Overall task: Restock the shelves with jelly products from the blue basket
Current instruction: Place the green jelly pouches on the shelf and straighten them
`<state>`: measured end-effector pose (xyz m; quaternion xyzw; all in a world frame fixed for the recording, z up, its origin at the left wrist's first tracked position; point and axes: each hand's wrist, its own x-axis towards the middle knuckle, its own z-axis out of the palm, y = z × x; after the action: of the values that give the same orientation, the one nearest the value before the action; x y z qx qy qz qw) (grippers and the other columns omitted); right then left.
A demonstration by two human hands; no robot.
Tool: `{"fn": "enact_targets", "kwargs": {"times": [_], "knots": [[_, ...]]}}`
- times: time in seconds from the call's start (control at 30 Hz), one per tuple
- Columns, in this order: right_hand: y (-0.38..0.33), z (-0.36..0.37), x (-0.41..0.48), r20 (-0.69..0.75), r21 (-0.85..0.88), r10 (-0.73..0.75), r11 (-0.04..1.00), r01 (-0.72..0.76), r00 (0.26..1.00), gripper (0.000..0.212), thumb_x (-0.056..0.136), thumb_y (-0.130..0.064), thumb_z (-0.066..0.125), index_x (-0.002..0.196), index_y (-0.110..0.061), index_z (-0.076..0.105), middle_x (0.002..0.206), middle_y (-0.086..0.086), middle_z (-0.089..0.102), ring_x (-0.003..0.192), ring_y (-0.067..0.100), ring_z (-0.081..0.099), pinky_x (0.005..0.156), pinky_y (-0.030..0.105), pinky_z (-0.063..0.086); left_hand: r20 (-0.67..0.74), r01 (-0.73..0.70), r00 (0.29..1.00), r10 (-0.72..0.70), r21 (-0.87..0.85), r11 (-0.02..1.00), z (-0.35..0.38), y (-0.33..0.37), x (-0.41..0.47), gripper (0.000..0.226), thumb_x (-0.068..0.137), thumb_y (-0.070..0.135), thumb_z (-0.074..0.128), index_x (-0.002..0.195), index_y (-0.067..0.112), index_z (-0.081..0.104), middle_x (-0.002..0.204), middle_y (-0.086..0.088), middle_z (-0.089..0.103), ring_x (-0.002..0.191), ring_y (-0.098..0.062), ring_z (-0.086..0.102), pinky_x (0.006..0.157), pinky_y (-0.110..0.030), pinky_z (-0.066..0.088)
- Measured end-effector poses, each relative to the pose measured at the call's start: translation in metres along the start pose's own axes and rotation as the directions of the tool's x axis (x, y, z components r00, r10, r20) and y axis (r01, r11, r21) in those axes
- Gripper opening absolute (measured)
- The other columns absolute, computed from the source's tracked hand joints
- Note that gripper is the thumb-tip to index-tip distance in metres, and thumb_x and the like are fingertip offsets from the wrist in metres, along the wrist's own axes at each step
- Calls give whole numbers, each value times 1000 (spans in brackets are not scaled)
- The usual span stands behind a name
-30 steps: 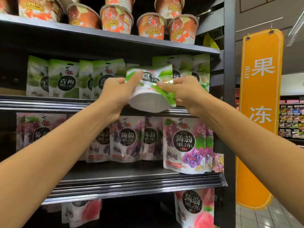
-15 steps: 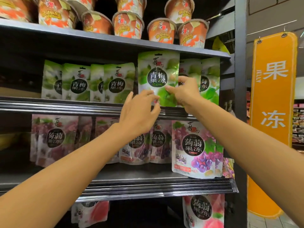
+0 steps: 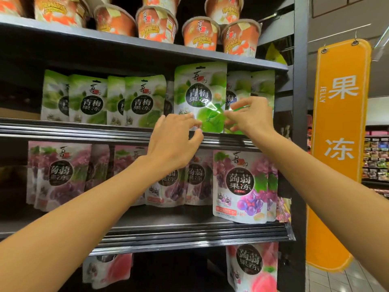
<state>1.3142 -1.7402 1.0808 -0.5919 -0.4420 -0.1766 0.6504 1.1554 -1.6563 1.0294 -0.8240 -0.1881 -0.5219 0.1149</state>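
The green plum jelly pouch (image 3: 200, 81), tilted in the air before, now stands on the shelf (image 3: 84, 129) between our left hand (image 3: 176, 142) and right hand (image 3: 251, 116), both pinching its lower corners: almost placed.

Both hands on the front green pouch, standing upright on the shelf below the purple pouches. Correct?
One thing is off. The head view shows the left hand and right hand on the upright green pouch, but its shelf is above the purple pouches, not below them.
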Motion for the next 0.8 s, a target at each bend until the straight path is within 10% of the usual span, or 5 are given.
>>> {"fn": "enact_targets", "kwargs": {"times": [0.27, 0.63, 0.8], "knots": [[23, -22, 1, -52, -482, 80, 871, -95, 995, 37, 86, -45, 68, 89, -8, 67, 98, 3, 71, 84, 27, 62, 72, 34, 36, 18, 0, 1000, -1, 42, 999, -1, 4, 0, 39, 100, 34, 43, 134, 22, 59, 145, 3, 52, 133, -19, 43, 116, -39, 21], [25, -38, 9, -36, -464, 192, 866, -187, 981, 21, 83, -29, 72, 98, -14, 74, 95, 3, 71, 75, 19, 59, 69, 31, 46, 89, 42, 995, -50, 98, 994, 6, 17, 8, 43, 99, 43, 42, 141, 37, 49, 138, -8, 44, 135, -24, 27, 114, -40, 20], [30, -46, 10, -92, -485, 180, 851, -202, 979, 16, 84, -26, 68, 96, -16, 72, 91, 3, 69, 63, 14, 49, 54, 26, 29, 133, 52, 989, -70, 132, 990, 12, 24, 10, 47, 98, 49, 37, 143, 38, 44, 141, -8, 37, 135, -26, 21, 113, -40, 19]]}}
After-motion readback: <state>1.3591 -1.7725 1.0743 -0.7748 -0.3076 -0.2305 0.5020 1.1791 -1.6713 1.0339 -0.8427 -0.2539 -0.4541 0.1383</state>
